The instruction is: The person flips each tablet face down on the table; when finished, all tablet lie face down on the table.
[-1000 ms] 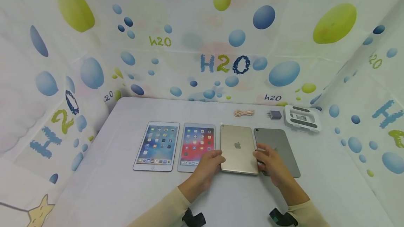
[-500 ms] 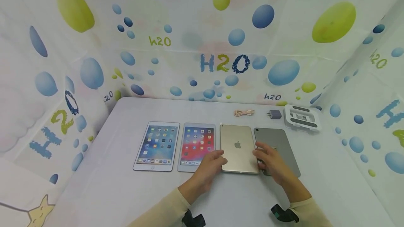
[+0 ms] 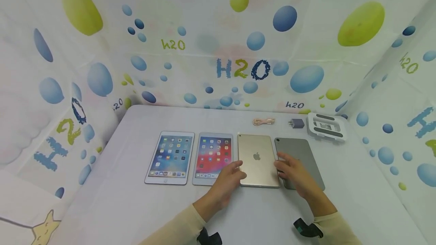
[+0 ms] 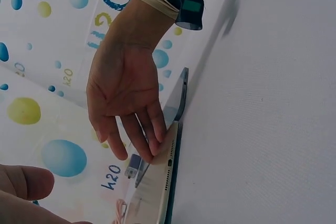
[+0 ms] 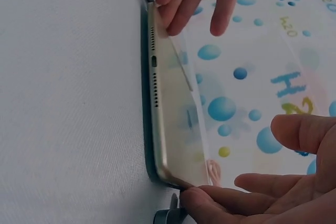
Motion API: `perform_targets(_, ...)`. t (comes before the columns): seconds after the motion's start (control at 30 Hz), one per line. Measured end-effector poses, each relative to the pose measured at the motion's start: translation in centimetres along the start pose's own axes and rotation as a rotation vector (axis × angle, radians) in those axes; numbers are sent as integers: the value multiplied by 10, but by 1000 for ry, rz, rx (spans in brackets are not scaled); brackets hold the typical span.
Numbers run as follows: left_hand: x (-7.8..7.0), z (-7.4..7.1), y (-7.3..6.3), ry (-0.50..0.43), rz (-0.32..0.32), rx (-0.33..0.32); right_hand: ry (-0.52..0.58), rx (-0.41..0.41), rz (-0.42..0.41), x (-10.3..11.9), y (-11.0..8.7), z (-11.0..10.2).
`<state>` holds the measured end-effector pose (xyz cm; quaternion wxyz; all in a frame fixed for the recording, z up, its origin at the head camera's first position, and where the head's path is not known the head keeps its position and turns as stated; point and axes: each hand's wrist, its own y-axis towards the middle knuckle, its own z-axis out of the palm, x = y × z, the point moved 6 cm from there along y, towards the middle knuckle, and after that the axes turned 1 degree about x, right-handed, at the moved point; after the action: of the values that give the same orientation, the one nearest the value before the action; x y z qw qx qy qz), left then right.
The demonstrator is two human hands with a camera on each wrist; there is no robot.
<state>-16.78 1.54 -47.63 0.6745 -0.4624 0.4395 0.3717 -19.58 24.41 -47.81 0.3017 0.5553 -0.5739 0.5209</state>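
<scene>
The left hand [image 3: 225,183] and the right hand [image 3: 297,174] are released, with neither clenched nor grasping; the fingers of each are extended and touch opposite side edges of the gold tablet [image 3: 258,169], near its lower corners. In the wrist views each thumb stands apart from the tablet. The gold tablet lies back up on the white table [image 3: 252,214], third from the left in a row of four, its logo visible; its near edge carries a port slot [image 5: 154,61] between two rows of small holes. The left hand partly covers the tablet with the red and blue screen [image 3: 214,154]; the right hand extends over the gray tablet [image 3: 304,152], which lies back up. The white-framed tablet [image 3: 170,158] lies screen up at the row's left end. Behind the row are a coiled cable [image 3: 263,121], a plug adapter [image 3: 297,123] and a white case [image 3: 327,128]. A printed cloth [image 3: 204,10] stands behind the table.
</scene>
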Motion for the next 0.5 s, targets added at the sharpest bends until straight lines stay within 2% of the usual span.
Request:
perform_targets(0.13,-1,-3,-1,-11,12,8,-13,5,-36,0,0,-1)
perform_targets(0.3,-2,-12,-8,-1,12,19,-9,-3,-27,0,2,-2)
perform_targets(0.43,-8,-32,-15,44,6,-17,36,-8,-30,3,4,-2)
perform_targets(0.5,-12,-46,-16,60,24,-47,77,-6,-46,6,5,0)
